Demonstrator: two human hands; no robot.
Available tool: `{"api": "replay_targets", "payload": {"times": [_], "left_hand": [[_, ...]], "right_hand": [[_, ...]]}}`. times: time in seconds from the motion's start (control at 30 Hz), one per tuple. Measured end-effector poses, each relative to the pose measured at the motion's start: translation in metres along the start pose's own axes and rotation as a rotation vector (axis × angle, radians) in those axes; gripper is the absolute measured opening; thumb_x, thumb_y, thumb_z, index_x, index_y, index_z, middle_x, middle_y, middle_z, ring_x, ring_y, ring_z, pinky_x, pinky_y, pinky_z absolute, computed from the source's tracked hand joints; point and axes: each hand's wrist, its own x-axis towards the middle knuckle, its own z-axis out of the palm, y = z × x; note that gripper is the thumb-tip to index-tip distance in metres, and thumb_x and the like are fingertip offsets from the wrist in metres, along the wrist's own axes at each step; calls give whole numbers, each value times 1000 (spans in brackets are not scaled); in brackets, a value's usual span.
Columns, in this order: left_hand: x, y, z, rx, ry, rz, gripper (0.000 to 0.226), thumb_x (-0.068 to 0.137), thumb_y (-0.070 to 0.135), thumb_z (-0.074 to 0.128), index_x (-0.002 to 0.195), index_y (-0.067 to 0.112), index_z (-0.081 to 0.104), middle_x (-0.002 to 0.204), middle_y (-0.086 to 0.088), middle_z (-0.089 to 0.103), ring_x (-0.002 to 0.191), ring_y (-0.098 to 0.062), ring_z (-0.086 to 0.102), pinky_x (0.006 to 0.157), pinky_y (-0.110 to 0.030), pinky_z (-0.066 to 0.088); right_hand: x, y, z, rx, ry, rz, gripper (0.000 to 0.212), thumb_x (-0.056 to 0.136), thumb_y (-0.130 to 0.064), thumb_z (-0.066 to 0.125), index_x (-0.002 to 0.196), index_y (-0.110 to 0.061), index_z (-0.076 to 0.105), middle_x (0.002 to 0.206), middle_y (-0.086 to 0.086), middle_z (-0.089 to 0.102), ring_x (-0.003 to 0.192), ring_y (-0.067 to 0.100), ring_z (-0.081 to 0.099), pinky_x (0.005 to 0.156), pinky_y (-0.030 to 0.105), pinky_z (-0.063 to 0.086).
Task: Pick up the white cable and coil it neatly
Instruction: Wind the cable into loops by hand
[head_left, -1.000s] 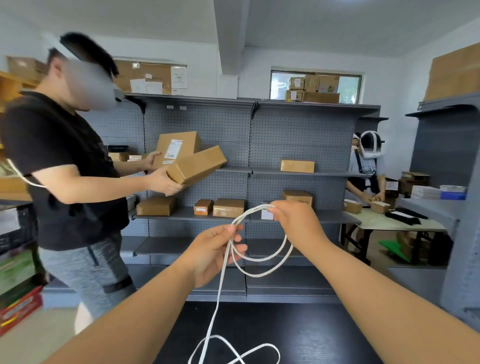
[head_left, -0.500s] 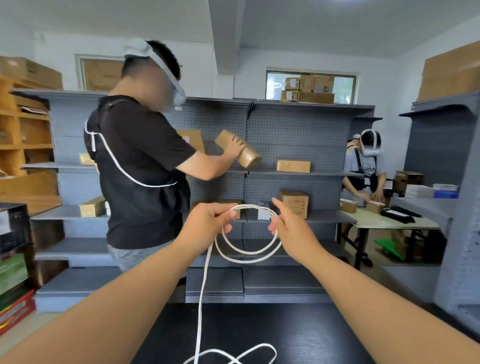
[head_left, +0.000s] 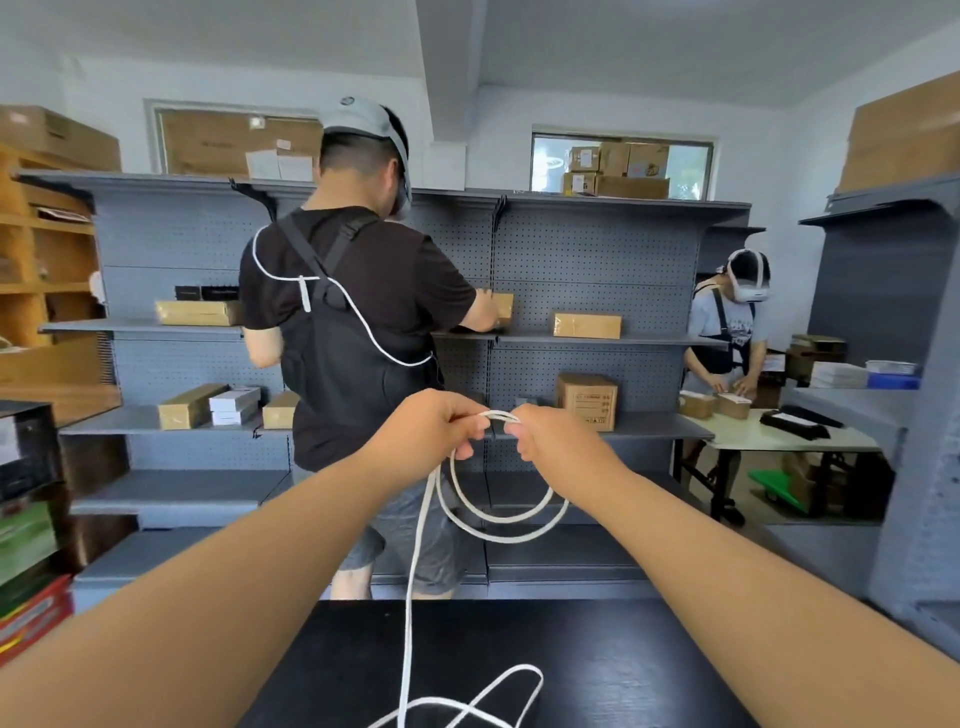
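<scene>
Left grip (head_left: 431, 431) and right grip (head_left: 550, 441) pinch the white cable (head_left: 506, 540), now meeting after being apart: loop closed, slack left on the worktop (head_left: 623, 665).

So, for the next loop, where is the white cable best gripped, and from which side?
Probably the straight strand of the white cable below the left hand, above the black table. Come from the right with the right hand: there it hangs free.
</scene>
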Motion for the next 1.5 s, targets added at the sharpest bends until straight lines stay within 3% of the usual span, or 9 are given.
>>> {"api": "replay_targets", "payload": {"times": [0.17, 0.37, 0.63, 0.77, 0.93, 1.03, 1.23, 1.33, 1.5], "left_hand": [[-10, -13, 21, -527, 14, -131, 21, 96, 18, 47, 107, 9, 63, 77, 0, 62, 55, -6, 54, 57, -14, 48], [-24, -24, 40, -780, 31, -238, 14, 95, 21, 49, 99, 15, 62, 75, -2, 63, 61, -8, 58, 59, -16, 50], [-29, -28, 57, -899, 52, -256, 15, 94, 16, 51, 91, 9, 63, 64, 4, 63, 76, -14, 63, 75, -22, 52], [-26, -28, 53, -971, 88, -256, 17, 95, 17, 50, 93, 9, 65, 67, 2, 59, 67, -12, 64, 68, -21, 55], [-18, -26, 39, -923, 69, -188, 21, 95, 5, 47, 88, 9, 66, 71, -3, 54, 59, -12, 55, 63, -18, 53], [-10, -25, 32, -774, 133, -149, 21, 93, 2, 49, 92, 9, 68, 71, -1, 53, 54, -8, 50, 58, -17, 49], [3, -14, 15, -482, 136, -78, 26, 93, 2, 51, 115, 4, 63, 70, 3, 54, 53, -2, 47, 55, -10, 47], [8, -11, 6, -359, 89, -66, 25, 92, 6, 53, 115, 5, 65, 70, 4, 54, 55, -3, 48, 55, -10, 47], [12, -6, 2, -199, -33, -53, 24, 93, 10, 54, 113, 8, 67, 74, 6, 58, 62, -3, 52, 63, -13, 52]], "right_hand": [[2, 0, -1, 97, 27, 63, 29, 96, -7, 33, 115, -4, 54, 113, 22, 60, 103, 39, 58, 90, 50, 48], [7, 8, 1, 70, 145, 147, 21, 95, -10, 39, 106, -9, 57, 98, 16, 62, 93, 35, 62, 82, 46, 51], [2, 16, 0, 542, 297, 226, 21, 92, 5, 42, 96, -8, 58, 70, 1, 52, 61, 16, 52, 62, 18, 48], [-3, 18, 1, 615, 354, 293, 21, 93, 1, 41, 101, -2, 60, 68, -4, 52, 59, 8, 54, 49, 7, 41], [-6, 22, 9, 820, 389, 389, 25, 94, 0, 36, 103, 3, 60, 69, 4, 53, 73, 26, 60, 57, 12, 49], [-6, 24, 19, 925, 362, 482, 24, 95, -5, 35, 97, -3, 59, 74, 7, 57, 69, 20, 63, 77, 34, 54], [-7, 26, 24, 1170, 179, 554, 15, 95, -8, 46, 103, -3, 58, 89, 12, 63, 82, 22, 63, 82, 32, 52], [-5, 30, 20, 909, 152, 486, 15, 94, -13, 45, 96, -11, 60, 97, 12, 65, 95, 25, 63, 92, 38, 51], [-9, 21, 3, 400, 66, 177, 41, 96, -27, 44, 136, -19, 39, 119, 0, 56, 100, 12, 49, 85, 26, 36]]}}
